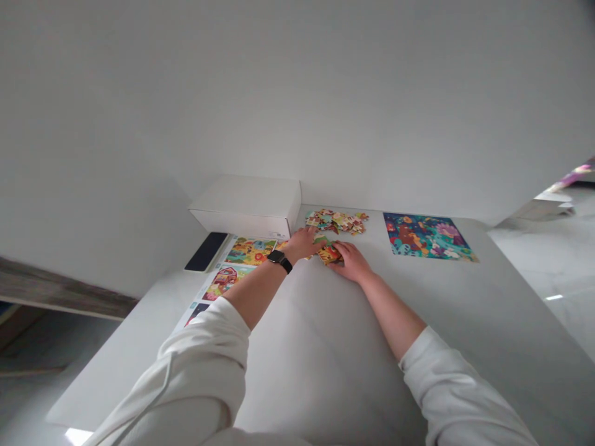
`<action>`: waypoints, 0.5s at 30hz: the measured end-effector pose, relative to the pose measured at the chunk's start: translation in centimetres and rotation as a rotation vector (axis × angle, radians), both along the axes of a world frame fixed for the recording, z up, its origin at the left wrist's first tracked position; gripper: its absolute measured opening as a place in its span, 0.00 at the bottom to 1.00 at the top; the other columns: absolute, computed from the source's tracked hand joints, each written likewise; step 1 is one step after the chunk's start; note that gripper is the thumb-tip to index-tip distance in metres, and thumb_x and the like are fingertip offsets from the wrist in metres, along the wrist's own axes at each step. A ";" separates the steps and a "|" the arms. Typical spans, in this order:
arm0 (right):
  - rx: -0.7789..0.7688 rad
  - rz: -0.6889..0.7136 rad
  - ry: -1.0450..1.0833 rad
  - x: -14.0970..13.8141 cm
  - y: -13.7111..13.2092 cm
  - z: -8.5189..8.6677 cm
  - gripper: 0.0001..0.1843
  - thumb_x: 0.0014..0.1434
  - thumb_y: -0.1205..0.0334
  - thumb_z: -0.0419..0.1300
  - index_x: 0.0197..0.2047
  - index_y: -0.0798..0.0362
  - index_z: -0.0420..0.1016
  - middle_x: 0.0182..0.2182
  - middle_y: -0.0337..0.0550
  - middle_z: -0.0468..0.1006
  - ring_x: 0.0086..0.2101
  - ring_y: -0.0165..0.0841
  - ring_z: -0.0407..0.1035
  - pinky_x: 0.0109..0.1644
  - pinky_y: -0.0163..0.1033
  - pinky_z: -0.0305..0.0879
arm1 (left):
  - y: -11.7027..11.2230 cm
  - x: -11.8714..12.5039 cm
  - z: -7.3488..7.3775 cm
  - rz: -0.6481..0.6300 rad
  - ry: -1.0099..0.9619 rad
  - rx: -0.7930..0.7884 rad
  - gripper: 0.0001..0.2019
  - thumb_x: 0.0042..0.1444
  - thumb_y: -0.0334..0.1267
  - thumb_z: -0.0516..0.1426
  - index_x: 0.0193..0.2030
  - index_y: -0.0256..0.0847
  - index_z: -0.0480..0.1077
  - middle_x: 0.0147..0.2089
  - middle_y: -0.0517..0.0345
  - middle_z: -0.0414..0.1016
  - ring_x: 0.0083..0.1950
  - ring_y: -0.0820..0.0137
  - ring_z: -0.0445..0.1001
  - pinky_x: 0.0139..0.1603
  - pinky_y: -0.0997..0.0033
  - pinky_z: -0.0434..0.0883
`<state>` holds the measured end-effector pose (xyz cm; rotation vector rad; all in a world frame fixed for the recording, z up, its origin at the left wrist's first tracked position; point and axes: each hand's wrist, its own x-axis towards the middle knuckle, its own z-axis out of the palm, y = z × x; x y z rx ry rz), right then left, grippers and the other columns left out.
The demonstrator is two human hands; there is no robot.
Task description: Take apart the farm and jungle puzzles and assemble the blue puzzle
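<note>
Pressing, left hand [304, 241]: fingers lie over the left edge of the joined pieces [329, 253]; a black watch [279, 260] sits on the wrist; whether it pinches anything I cannot tell
Right hand [354, 261]: fingertips rest on the right edge of the same pieces; grip also hidden
Joined pieces: flat on the table [488, 310], between both hands, just short of the loose pile [337, 221]
Far edge: white box [248, 204] and loose pile lie against the wall
Left edge: picture sheet [230, 267] and phone [206, 251] run along it
Right side: finished puzzle [427, 236], well apart from the hands
Open room: broad white tabletop between the forearms; more toward the right edge
</note>
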<state>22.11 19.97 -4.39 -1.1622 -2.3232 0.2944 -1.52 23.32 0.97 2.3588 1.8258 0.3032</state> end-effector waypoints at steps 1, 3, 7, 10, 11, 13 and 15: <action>-0.006 0.008 -0.003 -0.1 -0.1 0.1 0.39 0.63 0.46 0.72 0.72 0.53 0.71 0.67 0.61 0.75 0.66 0.53 0.69 0.73 0.62 0.65 | -0.2 -0.2 0.0 0.003 0.001 0.002 0.28 0.70 0.58 0.58 0.66 0.38 0.69 0.62 0.37 0.79 0.65 0.47 0.78 0.64 0.53 0.74; -0.021 0.018 -0.009 -0.4 -0.3 0.2 0.38 0.64 0.48 0.72 0.72 0.54 0.71 0.68 0.61 0.74 0.66 0.52 0.69 0.74 0.62 0.64 | -0.5 -0.5 0.1 0.000 0.002 0.000 0.27 0.71 0.56 0.57 0.67 0.39 0.69 0.62 0.39 0.80 0.65 0.49 0.78 0.65 0.54 0.74; -0.045 0.033 -0.009 -1.1 -0.6 0.0 0.37 0.66 0.50 0.69 0.74 0.53 0.69 0.71 0.61 0.71 0.69 0.52 0.66 0.75 0.62 0.62 | -0.5 -0.7 0.1 -0.063 -0.013 0.013 0.25 0.71 0.50 0.56 0.68 0.38 0.69 0.66 0.39 0.78 0.69 0.51 0.75 0.71 0.53 0.70; -0.052 0.022 0.004 -1.3 -1.0 -0.1 0.38 0.67 0.52 0.68 0.76 0.52 0.66 0.73 0.62 0.68 0.70 0.53 0.65 0.75 0.63 0.63 | -0.2 -0.7 -0.3 -0.084 -0.050 -0.004 0.25 0.71 0.49 0.56 0.69 0.39 0.67 0.66 0.40 0.78 0.69 0.52 0.76 0.72 0.53 0.70; -0.048 -0.005 0.006 -1.2 -1.3 0.0 0.40 0.66 0.52 0.68 0.76 0.53 0.66 0.73 0.63 0.67 0.69 0.54 0.65 0.74 0.63 0.64 | -0.1 -0.7 -0.4 -0.083 -0.061 -0.008 0.26 0.71 0.50 0.56 0.69 0.39 0.67 0.66 0.40 0.78 0.68 0.52 0.76 0.71 0.53 0.71; -0.034 -0.089 -0.004 -1.0 -1.8 0.4 0.40 0.64 0.52 0.70 0.75 0.53 0.67 0.71 0.64 0.69 0.68 0.56 0.66 0.72 0.64 0.65 | 0.1 -0.7 -0.8 -0.087 -0.075 -0.001 0.27 0.69 0.51 0.58 0.69 0.39 0.67 0.66 0.39 0.78 0.68 0.50 0.76 0.70 0.51 0.72; -0.026 -0.158 -0.035 -0.6 -2.2 0.8 0.37 0.63 0.53 0.71 0.72 0.53 0.71 0.66 0.64 0.74 0.64 0.57 0.69 0.69 0.65 0.67 | 0.2 -0.8 -1.1 -0.094 -0.076 0.013 0.28 0.68 0.52 0.59 0.69 0.38 0.68 0.68 0.37 0.76 0.69 0.48 0.75 0.70 0.49 0.71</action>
